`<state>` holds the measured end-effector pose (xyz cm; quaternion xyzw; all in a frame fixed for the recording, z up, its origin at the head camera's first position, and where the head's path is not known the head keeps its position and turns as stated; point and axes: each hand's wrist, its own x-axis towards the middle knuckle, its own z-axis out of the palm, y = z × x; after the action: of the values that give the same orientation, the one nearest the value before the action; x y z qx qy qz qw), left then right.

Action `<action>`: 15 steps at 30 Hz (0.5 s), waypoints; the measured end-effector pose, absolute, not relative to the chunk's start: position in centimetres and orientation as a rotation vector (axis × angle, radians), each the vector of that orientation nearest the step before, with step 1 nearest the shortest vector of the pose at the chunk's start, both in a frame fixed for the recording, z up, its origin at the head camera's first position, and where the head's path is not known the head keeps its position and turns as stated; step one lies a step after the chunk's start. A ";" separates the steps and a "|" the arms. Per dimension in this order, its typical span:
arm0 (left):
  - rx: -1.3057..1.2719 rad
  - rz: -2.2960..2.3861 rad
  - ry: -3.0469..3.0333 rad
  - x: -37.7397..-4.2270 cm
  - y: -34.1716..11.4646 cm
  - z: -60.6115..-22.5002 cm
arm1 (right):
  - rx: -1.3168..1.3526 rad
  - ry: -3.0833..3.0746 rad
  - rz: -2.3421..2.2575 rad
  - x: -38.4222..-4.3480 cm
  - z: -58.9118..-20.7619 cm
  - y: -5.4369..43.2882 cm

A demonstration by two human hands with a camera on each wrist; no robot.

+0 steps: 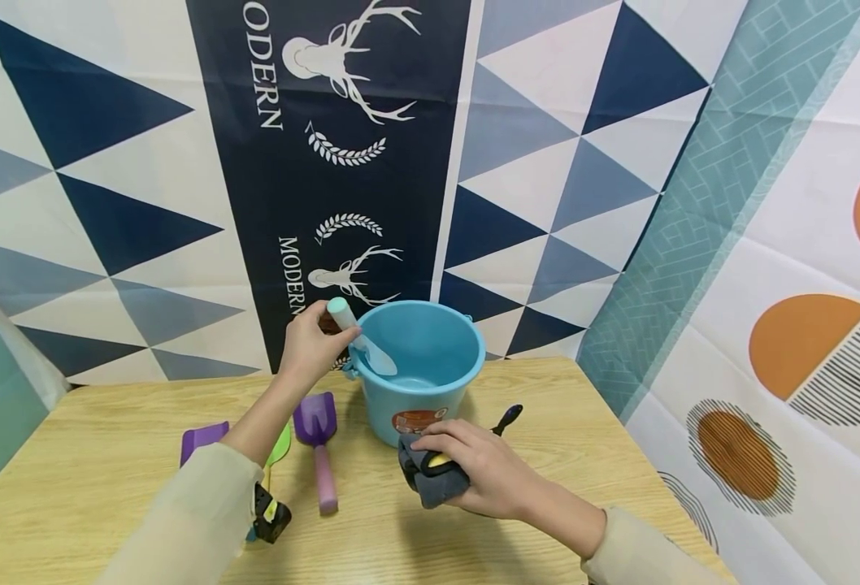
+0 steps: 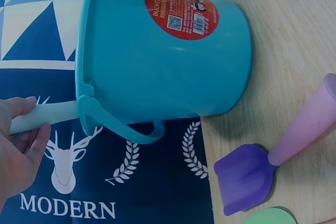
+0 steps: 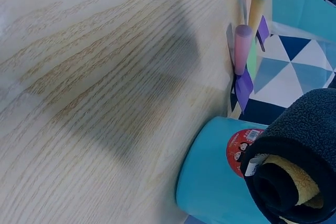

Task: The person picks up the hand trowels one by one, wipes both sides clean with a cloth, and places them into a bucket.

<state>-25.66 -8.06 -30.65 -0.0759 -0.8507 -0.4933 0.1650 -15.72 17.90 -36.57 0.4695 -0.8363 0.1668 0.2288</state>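
Observation:
My left hand [image 1: 308, 345] pinches the pale handle of a small toy shovel [image 1: 345, 315], whose whitish blade dips inside the rim of a light blue bucket [image 1: 393, 406]. In the left wrist view the blade is hidden behind the wall of the bucket [image 2: 131, 61], and only the handle shows. My right hand [image 1: 492, 470] grips a rolled dark grey cloth [image 1: 437, 483] with a yellow inner side, held in front of the bucket. The right wrist view shows that cloth [image 3: 310, 129] as a thick roll; the fingers are out of sight there.
A purple toy shovel with a pink handle [image 1: 325, 479] lies left of the bucket. Beside it are a green-headed tool [image 1: 280, 445] and another purple tool [image 1: 203, 439], partly behind my left arm. A dark handle tip [image 1: 508, 418] shows behind my right hand. Patterned cloth walls [image 1: 584, 162] border the table.

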 end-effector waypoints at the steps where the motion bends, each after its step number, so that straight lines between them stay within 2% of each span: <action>1: -0.213 -1.404 -2.424 -25.7 -8.0 -30.7 | 1.292 -2.302 0.458 -15.7 -36.6 17.9; 15: -0.192 -1.429 -2.419 -26.4 -7.5 -31.2 | 1.305 -2.287 0.470 -16.1 -36.8 18.2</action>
<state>-26.41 -7.46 -31.25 -0.0674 -0.8476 -0.5008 0.1622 -16.06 18.16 -36.84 0.4747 -0.8318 0.1708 0.2315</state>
